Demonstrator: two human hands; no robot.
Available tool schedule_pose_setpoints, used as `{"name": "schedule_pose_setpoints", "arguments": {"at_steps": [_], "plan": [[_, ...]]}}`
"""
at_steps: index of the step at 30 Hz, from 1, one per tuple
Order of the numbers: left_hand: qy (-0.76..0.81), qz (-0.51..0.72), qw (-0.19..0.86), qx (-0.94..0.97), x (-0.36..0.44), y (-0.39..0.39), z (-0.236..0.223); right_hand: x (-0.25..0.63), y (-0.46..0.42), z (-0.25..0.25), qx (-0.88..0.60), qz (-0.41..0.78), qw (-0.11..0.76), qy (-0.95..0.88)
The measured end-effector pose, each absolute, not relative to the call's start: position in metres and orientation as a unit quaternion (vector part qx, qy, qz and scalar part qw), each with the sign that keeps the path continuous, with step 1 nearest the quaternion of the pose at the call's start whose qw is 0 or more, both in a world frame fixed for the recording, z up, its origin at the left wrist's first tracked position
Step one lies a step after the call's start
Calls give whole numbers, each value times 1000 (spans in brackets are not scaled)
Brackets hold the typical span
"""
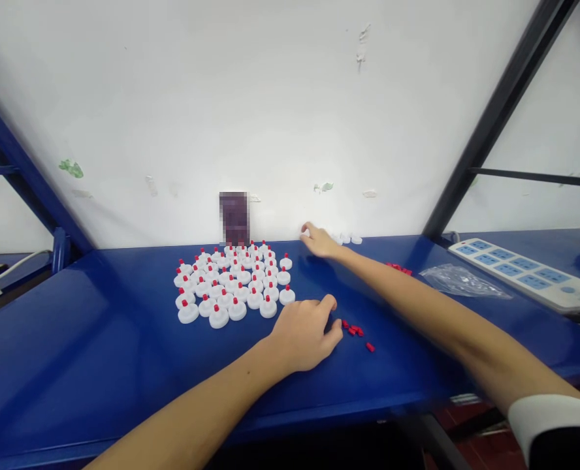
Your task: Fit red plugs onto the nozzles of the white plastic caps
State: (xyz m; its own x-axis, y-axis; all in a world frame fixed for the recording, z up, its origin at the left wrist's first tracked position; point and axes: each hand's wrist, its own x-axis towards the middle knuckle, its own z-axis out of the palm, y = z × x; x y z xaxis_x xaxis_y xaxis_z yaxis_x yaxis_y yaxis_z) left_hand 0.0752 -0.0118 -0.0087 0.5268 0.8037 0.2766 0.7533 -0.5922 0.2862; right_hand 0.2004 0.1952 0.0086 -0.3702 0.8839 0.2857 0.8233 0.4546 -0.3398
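Note:
My left hand (306, 335) rests low over the blue tabletop, its thumb and forefinger apart and curved towards a few small red caps (353, 330). Nothing shows between those fingers. To its left stand many round white lids (218, 317) in a close group, each with a red cap on top. My right hand (321, 242) reaches to the back of the table, near the wall, with thumb and forefinger apart. I make out no object between them against the white wall. Just right of that hand lie several white lids (351, 239) without red tips, partly hidden by it.
More red caps (400, 268) lie beyond my right forearm, beside a clear plastic bag (461, 281). A white power strip (525, 271) sits at the right. A blurred dark object (235, 219) stands against the wall. Metal frame posts (486, 124) slope up on both sides.

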Motion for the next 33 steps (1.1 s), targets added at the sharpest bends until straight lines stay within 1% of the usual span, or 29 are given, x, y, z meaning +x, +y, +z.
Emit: {"name": "schedule_pose_setpoints", "arguments": {"at_steps": [3,6,12,17,20,23,26,28,31,33], "plan": [[439,183,60,878,73,-11,-10,227,217,7,-579,38,234,-780],[420,179,59,888,72,-11,-10,242,230,4,-596,25,228,-769],[363,158,9,918,73,-11,-8,238,238,7,-559,50,189,-806],[351,166,26,921,74,-9,-7,237,219,22,-499,65,179,-845],[356,183,60,914,74,-7,-9,245,190,30,-450,65,206,-867],[363,202,91,905,74,-5,-10,258,156,32,-404,64,263,-874],[375,227,105,893,74,-4,-12,269,128,26,-377,88,320,-865],[384,250,115,881,74,-2,-13,273,113,21,-367,112,343,-857],[402,291,131,858,74,0,-13,274,89,18,-336,178,354,-855],[413,319,141,841,74,2,-13,272,74,19,-300,265,353,-846]]}}
